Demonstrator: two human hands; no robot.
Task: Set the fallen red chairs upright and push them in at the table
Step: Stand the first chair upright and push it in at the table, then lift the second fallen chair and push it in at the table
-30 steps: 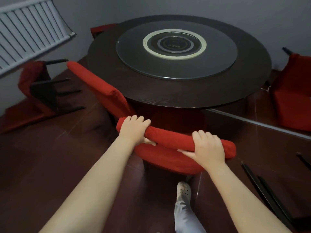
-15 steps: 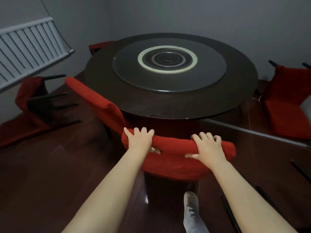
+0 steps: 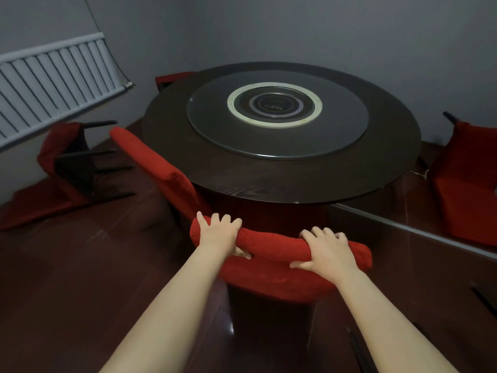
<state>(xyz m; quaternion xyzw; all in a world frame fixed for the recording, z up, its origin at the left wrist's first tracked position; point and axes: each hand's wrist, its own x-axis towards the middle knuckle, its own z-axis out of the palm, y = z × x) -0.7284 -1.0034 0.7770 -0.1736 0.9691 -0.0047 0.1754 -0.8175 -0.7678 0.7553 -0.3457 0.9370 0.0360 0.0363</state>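
Radiator (image 3: 53, 84): hangs on the wall at far left, above the first toppled seat.
Left fallen chair (image 3: 53, 184): lies tipped over on the floor (image 3: 80, 278), dark legs sticking out sideways toward the table; well apart from it, not yet righted.
Tucked chair (image 3: 161, 170): stands upright, backrest close against the left side of the table rim.
Left hand (image 3: 219, 235): wraps over the left end of the padded top rail, fingers draped over the front, thumb tucked beneath.
Held chair (image 3: 277, 249): stands upright just beside the near edge of the table, gripped at both ends of its backrest; hard to tell how far the seat reaches under the top.
Handling: probably soft cloth padding over a stiff frame, so unlikely to slip in the grip; likely middling in weight and easy to slide on the glossy floor. Best taken by the top rail with both hands spread wide and pushed level to avoid tipping.
Table (image 3: 269, 189): round and dark, with a glass turntable (image 3: 336, 135) at its centre.
Right hand (image 3: 326, 250): clasps the right part of the same rail, fingers curled over the top, thumb spread along the rear face.
Right fallen chair (image 3: 462, 189): lies on the floor to the right of the table, one dark leg poking upward; not yet righted.
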